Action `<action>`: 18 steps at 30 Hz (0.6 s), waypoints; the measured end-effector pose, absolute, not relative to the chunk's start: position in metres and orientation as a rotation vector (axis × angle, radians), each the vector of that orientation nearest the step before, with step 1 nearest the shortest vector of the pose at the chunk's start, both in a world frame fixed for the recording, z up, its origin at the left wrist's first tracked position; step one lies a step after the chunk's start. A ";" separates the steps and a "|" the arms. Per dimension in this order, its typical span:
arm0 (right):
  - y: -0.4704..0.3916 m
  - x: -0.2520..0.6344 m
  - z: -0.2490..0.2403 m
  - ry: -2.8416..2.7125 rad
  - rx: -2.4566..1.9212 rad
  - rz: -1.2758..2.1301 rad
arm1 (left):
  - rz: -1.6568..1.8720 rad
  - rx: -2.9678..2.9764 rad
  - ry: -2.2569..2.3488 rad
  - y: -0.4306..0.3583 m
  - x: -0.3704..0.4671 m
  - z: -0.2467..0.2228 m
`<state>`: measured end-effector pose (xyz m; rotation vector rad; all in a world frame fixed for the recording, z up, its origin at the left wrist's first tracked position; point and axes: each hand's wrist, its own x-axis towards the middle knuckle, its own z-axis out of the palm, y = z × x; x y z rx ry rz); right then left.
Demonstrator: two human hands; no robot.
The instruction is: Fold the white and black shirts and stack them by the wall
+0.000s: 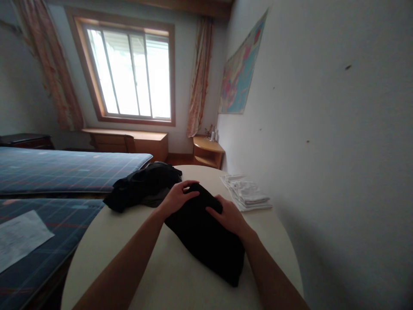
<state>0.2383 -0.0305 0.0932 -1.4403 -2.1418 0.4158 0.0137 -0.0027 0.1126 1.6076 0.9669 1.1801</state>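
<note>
A folded black garment (209, 241) lies slantwise on the round white table (122, 267), its near end towards the lower right. My left hand (177, 197) grips its far left edge, thumb on top and fingers curled at the far side. On the opposite long edge is my right hand (229, 215), thumb over the cloth and fingers partly hidden behind it. What kind of garment it is, I cannot make out. Beyond my left wrist, a loose heap of black clothes (142, 185) rests at the table's left edge.
Folded white clothes (248, 193) are stacked at the table's right, close to the wall (322, 181). Two plaid mattresses (64, 172) lie to the left, one with a sheet of paper (24, 237) on it. A corner shelf (208, 148) and a low desk (148, 140) stand beyond.
</note>
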 end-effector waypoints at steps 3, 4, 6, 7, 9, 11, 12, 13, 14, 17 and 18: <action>-0.032 0.241 0.097 -2.149 -1.471 0.422 | 1.192 1.663 1.020 0.003 0.015 0.104; -0.032 0.241 0.097 -2.143 -1.495 0.402 | 1.201 1.706 1.056 0.006 0.016 0.099; -0.031 0.241 0.096 -2.127 -1.536 0.349 | 1.202 1.799 1.166 0.011 0.018 0.091; -0.031 0.240 0.096 -2.119 -1.550 0.331 | 1.189 1.839 1.234 0.013 0.019 0.087; -0.030 0.239 0.095 -2.117 -1.552 0.337 | 1.165 1.893 1.365 0.015 0.023 0.082; -0.031 0.238 0.095 -2.129 -1.520 0.395 | 1.176 1.930 1.450 0.016 0.026 0.080; -0.031 0.238 0.096 -2.139 -1.494 0.431 | 1.192 1.948 1.468 0.016 0.027 0.079; -0.032 0.238 0.096 -2.147 -1.472 0.459 | 1.207 1.966 1.475 0.017 0.027 0.078; -0.032 0.239 0.097 -2.150 -1.461 0.472 | 1.212 1.983 1.477 0.017 0.026 0.075; -0.028 0.244 0.100 -2.112 -1.498 0.413 | 1.139 2.012 1.526 0.021 0.020 0.061; -0.025 0.248 0.101 -2.088 -1.526 0.376 | 1.099 2.019 1.587 0.022 0.017 0.053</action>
